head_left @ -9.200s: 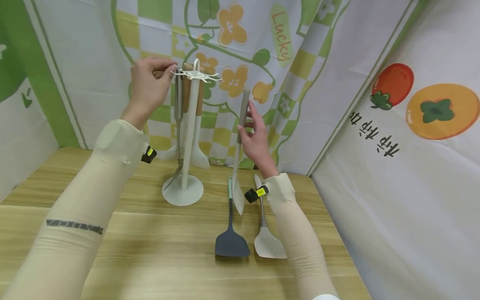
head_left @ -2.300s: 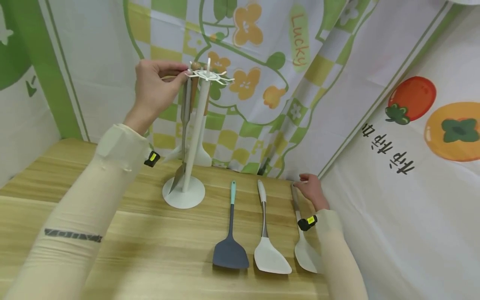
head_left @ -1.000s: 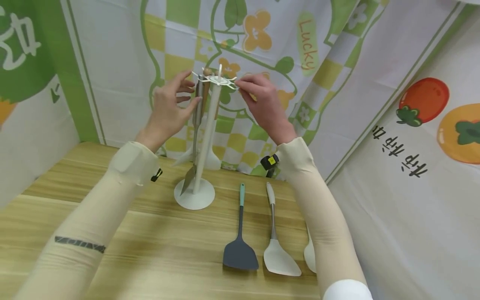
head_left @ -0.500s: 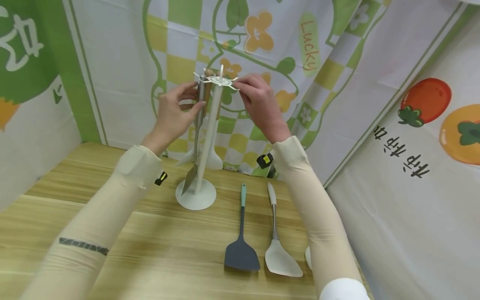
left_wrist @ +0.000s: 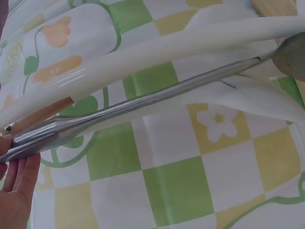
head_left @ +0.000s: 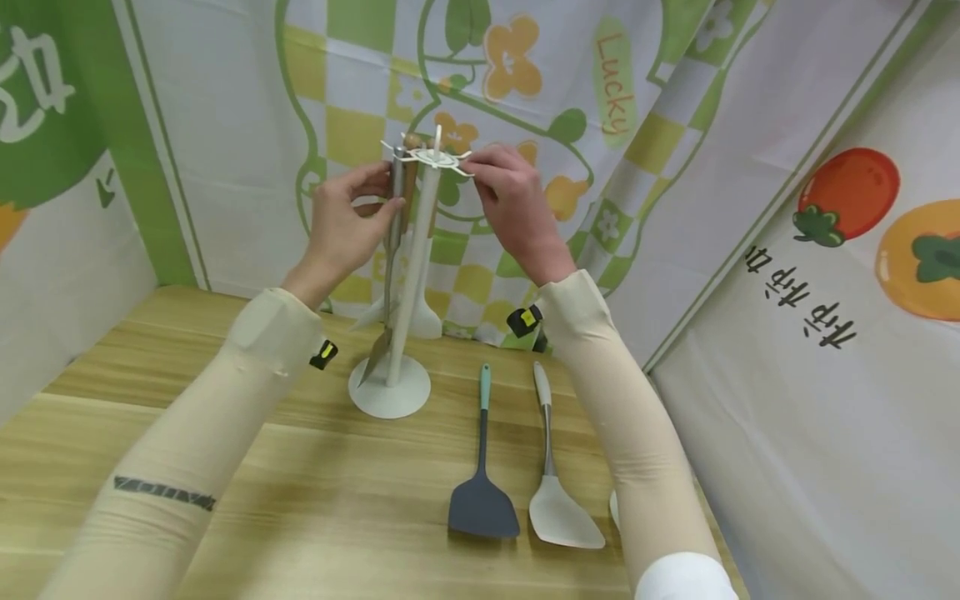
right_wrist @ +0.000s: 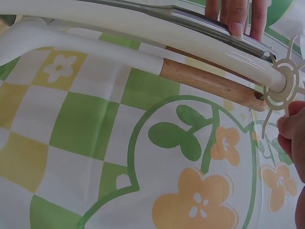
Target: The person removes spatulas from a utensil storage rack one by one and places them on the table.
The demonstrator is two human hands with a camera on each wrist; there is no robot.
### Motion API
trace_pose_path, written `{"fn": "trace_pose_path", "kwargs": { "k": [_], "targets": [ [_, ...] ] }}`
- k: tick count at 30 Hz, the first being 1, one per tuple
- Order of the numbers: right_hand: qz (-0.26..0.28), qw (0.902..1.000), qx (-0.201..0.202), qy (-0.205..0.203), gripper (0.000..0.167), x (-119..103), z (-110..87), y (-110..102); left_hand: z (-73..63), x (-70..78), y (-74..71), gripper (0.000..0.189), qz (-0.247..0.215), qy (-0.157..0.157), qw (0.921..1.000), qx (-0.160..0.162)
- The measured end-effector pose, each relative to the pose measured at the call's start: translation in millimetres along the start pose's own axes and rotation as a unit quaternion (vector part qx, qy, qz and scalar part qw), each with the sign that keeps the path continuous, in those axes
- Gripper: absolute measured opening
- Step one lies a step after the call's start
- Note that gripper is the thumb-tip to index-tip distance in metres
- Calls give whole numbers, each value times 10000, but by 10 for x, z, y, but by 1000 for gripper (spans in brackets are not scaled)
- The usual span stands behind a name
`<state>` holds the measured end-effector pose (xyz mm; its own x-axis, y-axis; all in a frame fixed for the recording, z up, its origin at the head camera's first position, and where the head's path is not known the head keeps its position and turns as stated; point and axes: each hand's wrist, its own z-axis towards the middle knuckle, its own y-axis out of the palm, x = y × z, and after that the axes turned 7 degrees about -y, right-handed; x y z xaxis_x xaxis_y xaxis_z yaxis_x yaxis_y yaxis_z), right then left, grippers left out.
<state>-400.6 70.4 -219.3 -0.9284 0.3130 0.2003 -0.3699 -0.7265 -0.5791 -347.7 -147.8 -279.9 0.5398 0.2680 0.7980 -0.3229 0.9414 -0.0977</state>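
Observation:
A white utensil rack (head_left: 412, 287) stands upright near the curtain, with hooks around its top. My left hand (head_left: 341, 225) holds the handle of a metal spatula (head_left: 397, 177) hanging on the rack's left side; the left wrist view shows its long steel shaft (left_wrist: 157, 93). With thumb and finger, my right hand (head_left: 517, 204) pinches a hook on the rack's right side. Behind the pole hang wooden-handled utensils, one wooden handle (right_wrist: 212, 85) plain in the right wrist view. On the table lie a dark spatula (head_left: 483, 507) with a mint handle and a white spatula (head_left: 564, 515).
The right forearm mostly hides another pale spatula (head_left: 614, 507) on the table. The rack's round base (head_left: 390, 402) rests on the wooden table (head_left: 315, 500). A patterned curtain (head_left: 472, 275) hangs close behind the rack, and a white side panel (head_left: 787, 442) borders the right.
My right hand has laid a grey-handled spatula on the table's right side, then moved up to the rack's hook. My left hand has slid from the rack's top onto the metal spatula's handle.

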Motion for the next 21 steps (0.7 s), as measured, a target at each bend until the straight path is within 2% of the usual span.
{"fn": "trace_pose_path", "kwargs": {
  "k": [10,14,21],
  "targets": [
    [33,9998,40,192,16,-10,-7,4,-8,2,40,40,-142,-72,9998,108],
    [125,9994,-53,317,17,-24,21,6,-8,-6,50,40,-254,-21,9993,274],
    [190,9983,-207,501,17,-12,42,-21,2,-7,83,41,-414,-158,9978,492]
  ]
}}
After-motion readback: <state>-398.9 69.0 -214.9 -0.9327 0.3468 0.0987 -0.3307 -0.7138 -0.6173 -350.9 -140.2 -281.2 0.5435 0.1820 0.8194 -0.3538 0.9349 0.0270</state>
